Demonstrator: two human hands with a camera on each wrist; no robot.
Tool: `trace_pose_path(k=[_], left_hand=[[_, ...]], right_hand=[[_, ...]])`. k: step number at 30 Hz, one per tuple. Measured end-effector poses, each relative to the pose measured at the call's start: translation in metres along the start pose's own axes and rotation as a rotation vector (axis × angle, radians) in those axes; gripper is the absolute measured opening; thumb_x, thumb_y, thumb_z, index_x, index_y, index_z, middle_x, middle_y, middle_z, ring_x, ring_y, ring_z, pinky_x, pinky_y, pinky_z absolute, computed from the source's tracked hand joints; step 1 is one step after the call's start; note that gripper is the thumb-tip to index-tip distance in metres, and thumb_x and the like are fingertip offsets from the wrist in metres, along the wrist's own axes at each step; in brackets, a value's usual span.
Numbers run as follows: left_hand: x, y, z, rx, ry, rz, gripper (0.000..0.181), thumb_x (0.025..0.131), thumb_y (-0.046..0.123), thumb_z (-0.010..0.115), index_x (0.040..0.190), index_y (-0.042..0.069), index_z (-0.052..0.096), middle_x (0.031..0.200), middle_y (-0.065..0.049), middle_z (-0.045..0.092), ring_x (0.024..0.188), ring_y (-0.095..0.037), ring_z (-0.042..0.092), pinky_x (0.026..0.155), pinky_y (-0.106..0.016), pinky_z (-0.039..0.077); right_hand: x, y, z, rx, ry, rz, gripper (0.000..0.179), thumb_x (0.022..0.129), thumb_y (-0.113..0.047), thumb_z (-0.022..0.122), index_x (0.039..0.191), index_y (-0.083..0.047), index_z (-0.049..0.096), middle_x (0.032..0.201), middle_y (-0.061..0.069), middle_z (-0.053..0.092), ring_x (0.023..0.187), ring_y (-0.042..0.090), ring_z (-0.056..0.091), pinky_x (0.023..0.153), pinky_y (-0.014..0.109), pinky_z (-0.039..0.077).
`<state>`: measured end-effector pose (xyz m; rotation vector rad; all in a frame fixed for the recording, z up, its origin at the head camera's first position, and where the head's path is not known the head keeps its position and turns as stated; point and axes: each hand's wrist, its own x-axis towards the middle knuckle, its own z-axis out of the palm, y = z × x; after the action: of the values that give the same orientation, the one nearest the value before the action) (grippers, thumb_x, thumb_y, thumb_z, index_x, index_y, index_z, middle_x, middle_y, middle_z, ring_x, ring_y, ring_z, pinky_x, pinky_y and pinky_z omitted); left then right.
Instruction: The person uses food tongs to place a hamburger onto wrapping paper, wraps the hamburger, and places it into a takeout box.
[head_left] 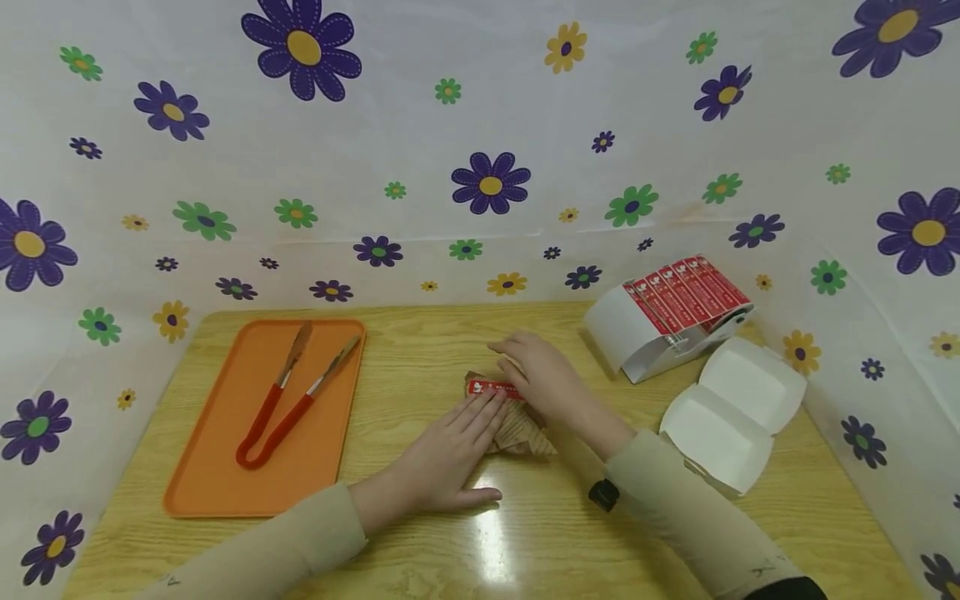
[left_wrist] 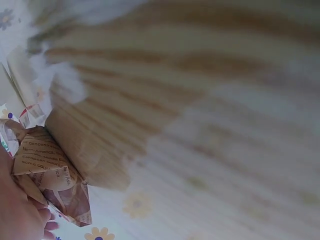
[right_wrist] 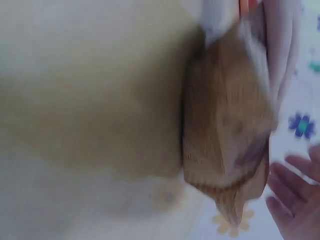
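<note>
A bundle wrapped in brown printed paper [head_left: 521, 432] lies on the wooden table in front of me, its paper creased and folded. Across its far side runs a red label [head_left: 480, 387] with white marks. My left hand [head_left: 453, 454] rests flat with straight fingers on the label and the paper, its thumb spread toward the table. Just beyond and to the right, my right hand [head_left: 542, 377] hovers beside the bundle, fingers loosely extended and holding nothing. The wrist views show the paper bundle [left_wrist: 45, 160] close up, with print on it; its contents are hidden.
On the left lies an orange tray [head_left: 213, 475] bearing red-handled metal tongs [head_left: 266, 417]. A white dispenser [head_left: 611, 321] with several rolls of red labels [head_left: 686, 292] stands at the back right. Nearer on the right sits an open white clamshell box [head_left: 716, 425]. Flower-print sheeting [head_left: 420, 150] surrounds the table.
</note>
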<state>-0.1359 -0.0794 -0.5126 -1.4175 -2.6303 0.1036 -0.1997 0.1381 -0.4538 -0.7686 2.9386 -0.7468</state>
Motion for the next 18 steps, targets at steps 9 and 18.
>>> trace_pose_path(k=[9,18], left_hand=[[0.0,0.003,0.0,-0.07,-0.024,-0.044,0.107,0.101,0.077,0.043,0.168,-0.002,0.018,0.178,-0.02,0.011,0.167,-0.033,0.014,0.137,-0.041,0.019],[0.001,-0.007,-0.003,-0.245,0.028,-0.206,0.089,0.11,0.055,0.044,0.167,-0.007,0.015,0.176,-0.027,0.014,0.166,-0.038,0.015,0.136,-0.049,0.02]], right_hand=[[-0.059,0.004,0.038,-0.141,0.037,-0.05,0.062,0.112,-0.03,0.051,0.161,0.005,0.037,0.17,0.023,0.037,0.158,0.04,0.036,0.132,0.059,0.028],[-0.062,0.005,0.047,-0.199,-0.032,-0.132,0.079,0.111,-0.037,0.053,0.167,0.007,0.018,0.176,0.024,0.017,0.165,0.038,0.019,0.135,0.056,0.02]])
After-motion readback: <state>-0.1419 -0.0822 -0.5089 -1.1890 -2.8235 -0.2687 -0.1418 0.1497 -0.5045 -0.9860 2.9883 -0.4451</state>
